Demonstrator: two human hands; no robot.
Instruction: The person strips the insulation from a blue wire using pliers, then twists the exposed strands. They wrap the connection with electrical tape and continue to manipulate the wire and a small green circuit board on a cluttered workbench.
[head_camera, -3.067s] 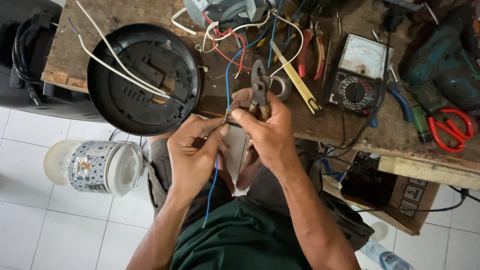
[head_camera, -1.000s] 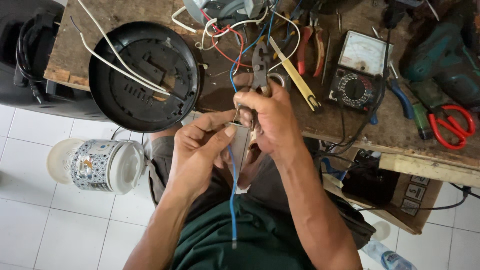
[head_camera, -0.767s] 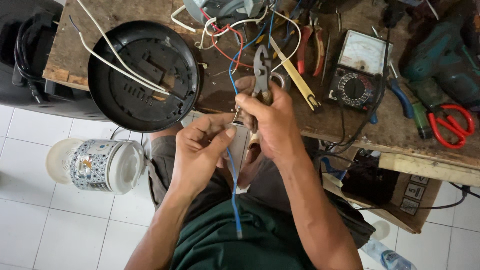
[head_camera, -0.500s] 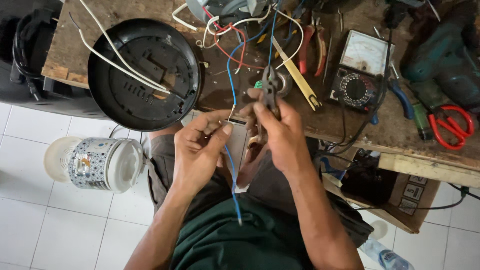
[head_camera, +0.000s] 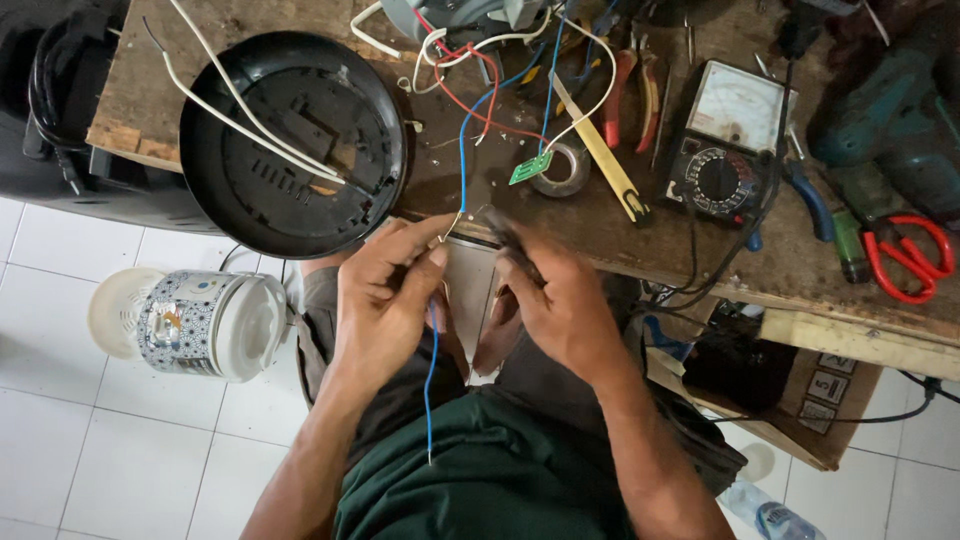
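The blue wire (head_camera: 432, 370) runs up and down in the view. Its loose end hangs low over the green shirt (head_camera: 480, 480), and its top end goes up past the left hand (head_camera: 385, 300) to the bench (head_camera: 600, 215), where it climbs to a bunch of red, white and blue wires (head_camera: 480, 60). The wire is thin and bright blue, with a bare shiny tip by the thumb and first finger. The left hand pinches the wire just under that tip, right at the front edge of the bench. The right hand (head_camera: 555, 300) is closed around a dark tool (head_camera: 505, 235) that points up and to the left, toward the bare tip. I cannot tell what kind of tool it is. Half a second ago the right hand was higher, up over the bench near the roll of tape (head_camera: 565, 170), and the tool stood more upright. Now the hand has come down to the bench edge, so the small green board (head_camera: 530, 168) shows. The left hand has stayed in about the same place. A round black base (head_camera: 295, 145) lies to the left on the bench, and a meter (head_camera: 725, 140) lies to the right.
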